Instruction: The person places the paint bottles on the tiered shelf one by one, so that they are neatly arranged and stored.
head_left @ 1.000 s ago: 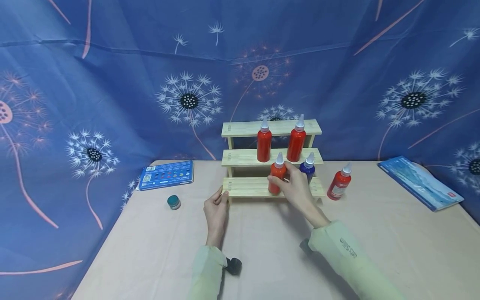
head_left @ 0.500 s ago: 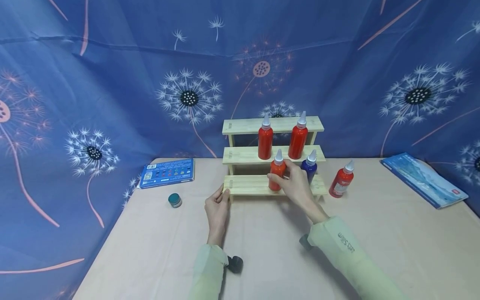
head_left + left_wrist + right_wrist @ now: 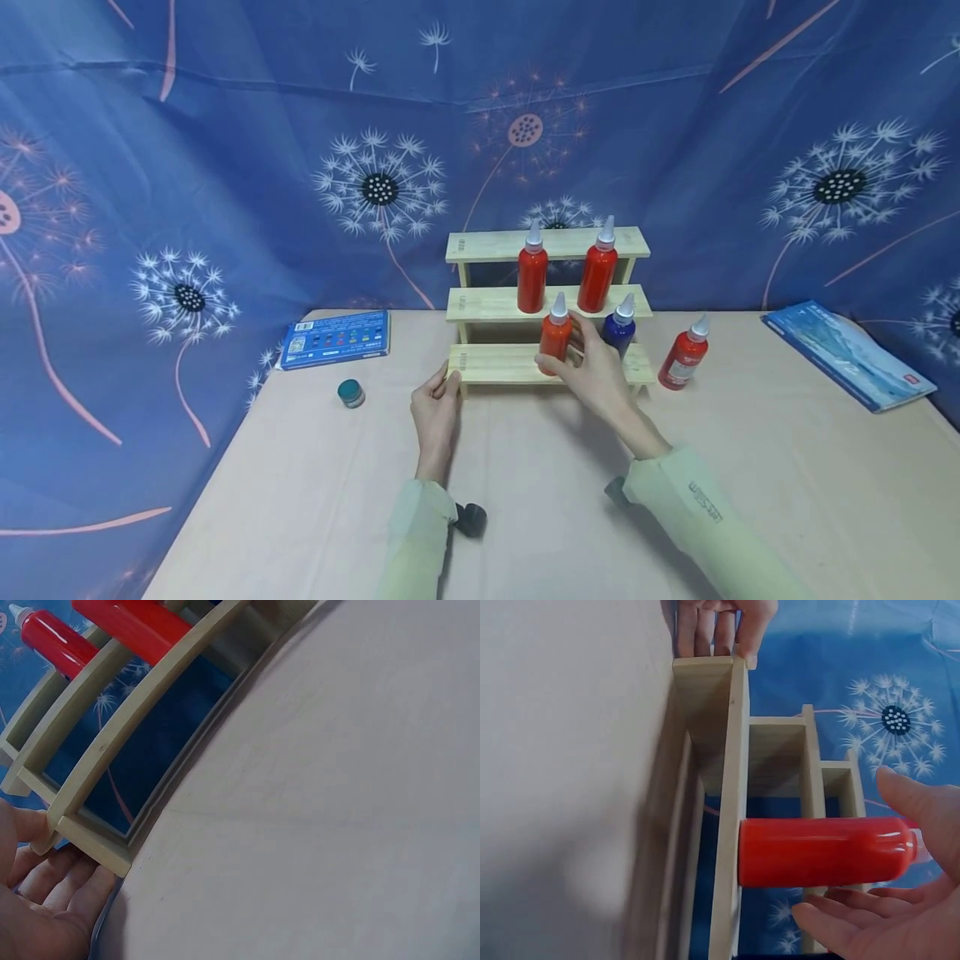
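Observation:
A three-tier wooden rack (image 3: 495, 364) stands on the table against the cloth backdrop. My left hand (image 3: 435, 412) holds the left end of its lowest tier, thumb on the board and fingers bent against the side leg (image 3: 94, 846). An orange-red squeeze bottle (image 3: 555, 335) with a silver pointed cap stands upright on that tier. My right hand (image 3: 596, 367) surrounds it with thumb and fingers spread; in the right wrist view a gap shows between the thumb (image 3: 915, 799) and the bottle. To its right is a blue bottle (image 3: 618, 331), partly hidden by my right hand.
Two red bottles (image 3: 532, 282) stand on the middle tier. Right of the rack, another red bottle (image 3: 683, 358) is on the table. A small green-lidded jar (image 3: 351, 393) and a blue box (image 3: 337, 339) lie left; a blue pad (image 3: 847, 357) lies far right.
The head view has tilted slightly, so everything sits a little higher in it. My right fingers look a touch wider around the orange-red bottle. The left hand keeps its hold on the rack.

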Available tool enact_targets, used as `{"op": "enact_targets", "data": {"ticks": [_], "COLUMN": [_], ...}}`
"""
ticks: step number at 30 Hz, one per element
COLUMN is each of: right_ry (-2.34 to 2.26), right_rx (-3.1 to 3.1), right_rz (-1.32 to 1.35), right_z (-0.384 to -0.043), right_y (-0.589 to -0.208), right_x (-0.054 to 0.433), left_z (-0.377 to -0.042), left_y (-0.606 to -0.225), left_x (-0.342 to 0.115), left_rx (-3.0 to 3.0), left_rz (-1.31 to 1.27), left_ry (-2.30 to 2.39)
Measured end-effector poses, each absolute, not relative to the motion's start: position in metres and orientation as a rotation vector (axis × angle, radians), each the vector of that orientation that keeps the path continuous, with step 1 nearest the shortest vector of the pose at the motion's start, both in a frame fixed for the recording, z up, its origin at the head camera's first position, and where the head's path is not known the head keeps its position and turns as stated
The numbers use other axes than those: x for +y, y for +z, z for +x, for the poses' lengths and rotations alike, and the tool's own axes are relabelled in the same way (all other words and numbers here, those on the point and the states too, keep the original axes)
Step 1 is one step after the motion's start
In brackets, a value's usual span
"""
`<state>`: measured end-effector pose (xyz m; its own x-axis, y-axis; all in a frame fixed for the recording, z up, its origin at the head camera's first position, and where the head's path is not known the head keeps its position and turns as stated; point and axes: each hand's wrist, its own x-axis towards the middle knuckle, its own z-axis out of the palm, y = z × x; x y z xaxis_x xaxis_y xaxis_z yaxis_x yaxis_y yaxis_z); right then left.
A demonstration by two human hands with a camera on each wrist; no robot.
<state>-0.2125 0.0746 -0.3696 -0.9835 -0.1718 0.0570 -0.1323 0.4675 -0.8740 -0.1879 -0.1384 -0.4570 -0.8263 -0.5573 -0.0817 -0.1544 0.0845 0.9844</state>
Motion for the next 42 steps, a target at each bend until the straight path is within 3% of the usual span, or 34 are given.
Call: {"op": "enact_targets", "data": {"ticks": [19, 42], "right_ry": [-1.560, -1.465], "right_rx": [2.628, 2.924], "right_rz": [-0.318, -0.046], "right_z": [-0.161, -0.156], "right_y": [-0.371, -0.392], "right_x": [0.120, 0.220], "left_z": [-0.186, -0.185], "left_y": [-0.457, -0.456], "left_x": [-0.142, -0.138], "left_rx": [-2.033, -2.042], "left_rz": [0.721, 0.662], "left_ry": [-1.826, -1.796]}}
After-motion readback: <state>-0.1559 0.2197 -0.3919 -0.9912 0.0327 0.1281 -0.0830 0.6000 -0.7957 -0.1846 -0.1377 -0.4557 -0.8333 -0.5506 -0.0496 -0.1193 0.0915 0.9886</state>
